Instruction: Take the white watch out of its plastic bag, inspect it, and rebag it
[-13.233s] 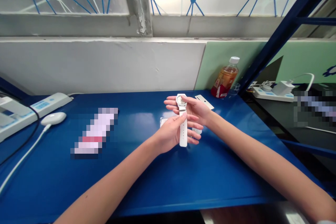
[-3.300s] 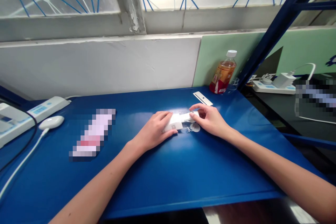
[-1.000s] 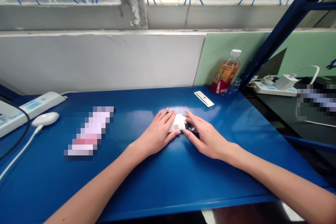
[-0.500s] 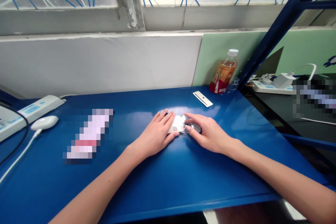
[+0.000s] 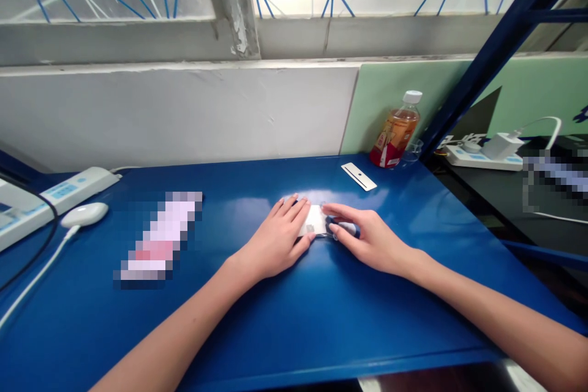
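A small white card-like piece (image 5: 316,219) lies flat on the blue tabletop (image 5: 294,312), with a faint grey print near its lower edge. My left hand (image 5: 282,233) rests flat over its left part, fingers stretched out and pressing down. Clear, shiny plastic wrapping (image 5: 342,228) shows at the right end of the white piece. Around this plastic curve the thumb and fingers of my right hand (image 5: 367,236), gripping it at its edges. Its far side is partly hidden beneath my fingers.
A narrow white strip with a dark line (image 5: 359,176) lies farther back. Behind it stands a drink bottle (image 5: 395,131). On the left are a blurred phone-like object (image 5: 160,239), a white charging case with cable (image 5: 85,215) and a power strip (image 5: 68,193). A blue post (image 5: 478,61) rises right.
The view has shifted slightly. My left hand stays flat on the white piece. At my right fingers the clear plastic has changed shape, its glossy rounded bulge now flatter.
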`<state>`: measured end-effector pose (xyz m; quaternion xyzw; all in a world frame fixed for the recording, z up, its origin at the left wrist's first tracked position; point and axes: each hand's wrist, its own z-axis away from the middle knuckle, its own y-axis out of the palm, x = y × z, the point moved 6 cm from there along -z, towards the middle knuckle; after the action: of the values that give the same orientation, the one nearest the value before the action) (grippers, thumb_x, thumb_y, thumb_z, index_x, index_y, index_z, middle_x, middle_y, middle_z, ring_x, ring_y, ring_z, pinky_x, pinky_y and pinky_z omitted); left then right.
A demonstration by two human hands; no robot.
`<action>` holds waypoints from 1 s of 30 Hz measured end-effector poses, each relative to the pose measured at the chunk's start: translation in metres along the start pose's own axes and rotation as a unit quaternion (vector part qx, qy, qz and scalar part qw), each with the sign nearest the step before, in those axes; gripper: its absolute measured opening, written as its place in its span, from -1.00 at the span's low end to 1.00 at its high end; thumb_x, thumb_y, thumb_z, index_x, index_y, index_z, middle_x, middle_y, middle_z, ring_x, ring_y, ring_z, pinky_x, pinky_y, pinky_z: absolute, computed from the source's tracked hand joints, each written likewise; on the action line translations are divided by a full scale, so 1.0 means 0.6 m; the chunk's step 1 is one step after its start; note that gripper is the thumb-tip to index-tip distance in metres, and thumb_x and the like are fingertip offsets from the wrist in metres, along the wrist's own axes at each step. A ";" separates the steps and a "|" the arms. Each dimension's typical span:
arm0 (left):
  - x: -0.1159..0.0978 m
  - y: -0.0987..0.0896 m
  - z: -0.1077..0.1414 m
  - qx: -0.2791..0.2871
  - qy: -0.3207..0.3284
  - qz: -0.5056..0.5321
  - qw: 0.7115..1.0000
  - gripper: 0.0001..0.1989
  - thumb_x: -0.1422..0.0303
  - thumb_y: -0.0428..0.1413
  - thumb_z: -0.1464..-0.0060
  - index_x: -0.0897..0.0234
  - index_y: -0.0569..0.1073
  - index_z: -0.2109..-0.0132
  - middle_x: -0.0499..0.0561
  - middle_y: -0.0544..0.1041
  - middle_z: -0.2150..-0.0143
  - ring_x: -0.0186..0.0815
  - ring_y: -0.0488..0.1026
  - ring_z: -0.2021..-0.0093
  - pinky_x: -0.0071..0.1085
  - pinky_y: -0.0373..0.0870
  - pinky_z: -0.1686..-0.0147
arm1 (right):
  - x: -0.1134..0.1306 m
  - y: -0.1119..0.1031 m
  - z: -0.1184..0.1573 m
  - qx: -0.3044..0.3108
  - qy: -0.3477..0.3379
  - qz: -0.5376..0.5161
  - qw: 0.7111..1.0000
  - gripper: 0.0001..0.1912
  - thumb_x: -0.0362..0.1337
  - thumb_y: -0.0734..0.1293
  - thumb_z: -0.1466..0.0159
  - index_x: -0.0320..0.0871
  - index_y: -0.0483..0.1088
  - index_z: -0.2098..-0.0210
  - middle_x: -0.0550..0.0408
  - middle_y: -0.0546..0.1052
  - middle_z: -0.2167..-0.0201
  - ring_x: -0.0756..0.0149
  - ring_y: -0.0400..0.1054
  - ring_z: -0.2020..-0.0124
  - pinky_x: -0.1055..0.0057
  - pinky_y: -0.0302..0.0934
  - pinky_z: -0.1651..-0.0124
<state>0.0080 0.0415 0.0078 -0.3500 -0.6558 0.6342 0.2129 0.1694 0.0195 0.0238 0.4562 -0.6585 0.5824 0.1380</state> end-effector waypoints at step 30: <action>-0.005 0.002 0.002 0.014 -0.001 -0.019 1.000 -0.39 0.14 -0.22 -0.39 0.51 0.09 -0.38 0.24 0.14 -0.41 0.03 -0.05 -0.43 -0.01 -0.06 -0.34 | 0.044 0.043 0.002 0.042 -0.211 0.350 0.912 -0.58 -0.48 0.15 -0.29 -0.60 0.38 -0.07 -0.52 0.46 -0.07 -0.20 0.32 -0.19 -0.01 0.30 -0.21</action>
<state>0.0094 0.0381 0.0070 -0.3333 -0.6538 0.6395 0.2290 0.1358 0.0046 0.0258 0.3140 -0.7650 0.5102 -0.2363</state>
